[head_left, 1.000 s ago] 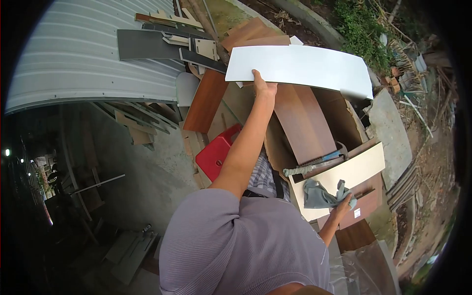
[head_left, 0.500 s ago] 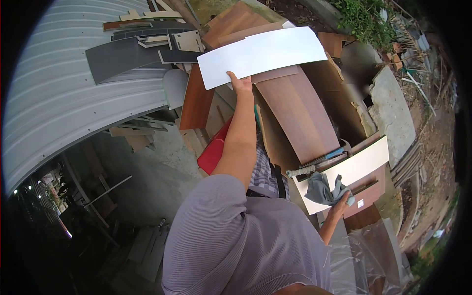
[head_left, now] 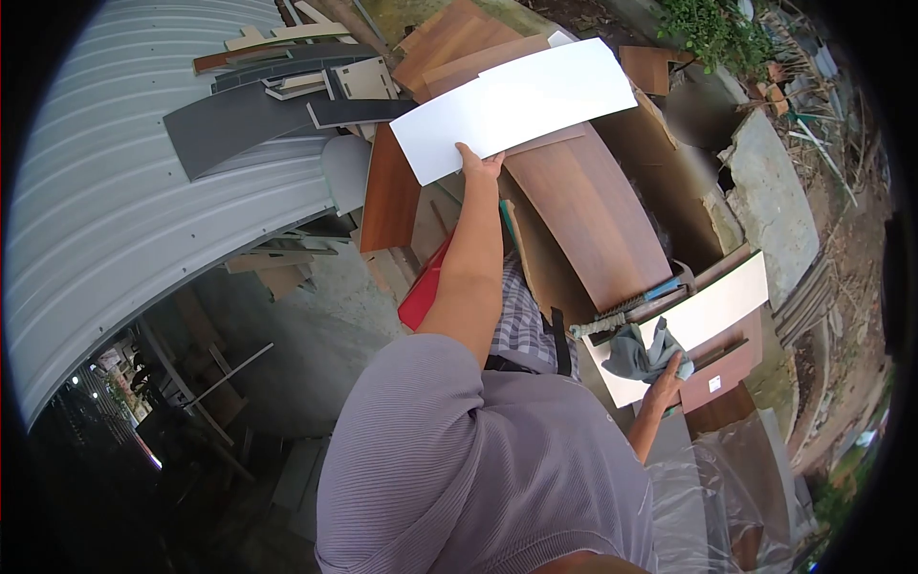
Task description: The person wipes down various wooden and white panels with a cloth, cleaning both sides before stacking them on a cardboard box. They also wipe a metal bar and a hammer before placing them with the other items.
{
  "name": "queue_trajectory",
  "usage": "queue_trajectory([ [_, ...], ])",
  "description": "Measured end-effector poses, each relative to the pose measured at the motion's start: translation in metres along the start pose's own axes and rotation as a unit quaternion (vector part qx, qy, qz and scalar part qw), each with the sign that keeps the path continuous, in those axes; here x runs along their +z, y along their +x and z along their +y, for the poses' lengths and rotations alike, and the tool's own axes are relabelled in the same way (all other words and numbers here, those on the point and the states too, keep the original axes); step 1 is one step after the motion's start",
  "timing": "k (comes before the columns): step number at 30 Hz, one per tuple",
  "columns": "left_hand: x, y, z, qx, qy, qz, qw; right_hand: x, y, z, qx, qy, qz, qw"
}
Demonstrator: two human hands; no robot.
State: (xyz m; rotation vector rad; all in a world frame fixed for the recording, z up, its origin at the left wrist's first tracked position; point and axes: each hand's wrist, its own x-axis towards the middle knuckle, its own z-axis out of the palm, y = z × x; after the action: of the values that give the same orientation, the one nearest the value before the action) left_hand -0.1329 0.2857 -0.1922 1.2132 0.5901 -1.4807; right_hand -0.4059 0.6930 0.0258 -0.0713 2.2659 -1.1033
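Observation:
My left hand (head_left: 480,165), arm stretched out, grips the lower edge of a long white panel (head_left: 521,100) with the thumb on top; the other fingers are partly hidden below it. The panel lies tilted over several brown boards. In my right hand (head_left: 666,385) is a crumpled grey cloth (head_left: 639,356), held over a cream board (head_left: 722,308). Beside the cloth lies a handsaw-like tool with a wrapped handle (head_left: 601,325) and a blue part. A brown wood-grain panel (head_left: 595,210) stretches between the two hands.
Dark grey boards (head_left: 239,124) and offcuts lie on a corrugated metal sheet (head_left: 105,210) at left. Under my left arm are a red object (head_left: 421,298) and checked fabric (head_left: 521,316). A broken concrete slab (head_left: 776,206) stands right; clear plastic sheeting (head_left: 717,478) covers boards lower right.
The view has shifted slightly. The white panel is tilted a little more, its left end lower and its right end higher. Both hands keep their holds.

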Motion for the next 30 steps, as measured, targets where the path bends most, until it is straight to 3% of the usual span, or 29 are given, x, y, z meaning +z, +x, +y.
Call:
queue_trajectory([
  [3,0.013,-0.012,0.0,0.001,-0.002,0.053,0.999,-0.002,0.001,0.006,-0.015,0.014,0.004,1.0],
  [19,0.023,-0.047,0.008,-0.047,0.045,0.045,0.997,-0.026,-0.008,0.046,-0.046,0.032,-0.017,0.998],
  [21,0.025,-0.086,-0.018,-0.043,0.133,-0.007,0.99,-0.027,-0.01,0.041,-0.049,0.046,-0.02,0.998],
  [22,0.018,-0.098,-0.035,-0.051,0.201,-0.079,0.975,-0.028,-0.009,0.036,-0.043,0.075,-0.024,0.996],
  [25,-0.009,-0.174,-0.094,-0.086,0.419,-0.258,0.866,-0.031,-0.01,0.021,-0.024,0.171,-0.041,0.984],
  [26,-0.024,-0.2,-0.114,-0.113,0.499,-0.33,0.793,-0.033,-0.009,0.018,-0.011,0.233,-0.056,0.971],
  [28,-0.056,-0.264,-0.145,-0.159,0.634,-0.469,0.594,-0.04,-0.009,0.013,-0.001,0.291,-0.063,0.955],
  [30,-0.109,-0.291,-0.188,-0.145,0.668,-0.61,0.4,-0.047,-0.021,-0.003,0.017,0.38,-0.102,0.919],
])
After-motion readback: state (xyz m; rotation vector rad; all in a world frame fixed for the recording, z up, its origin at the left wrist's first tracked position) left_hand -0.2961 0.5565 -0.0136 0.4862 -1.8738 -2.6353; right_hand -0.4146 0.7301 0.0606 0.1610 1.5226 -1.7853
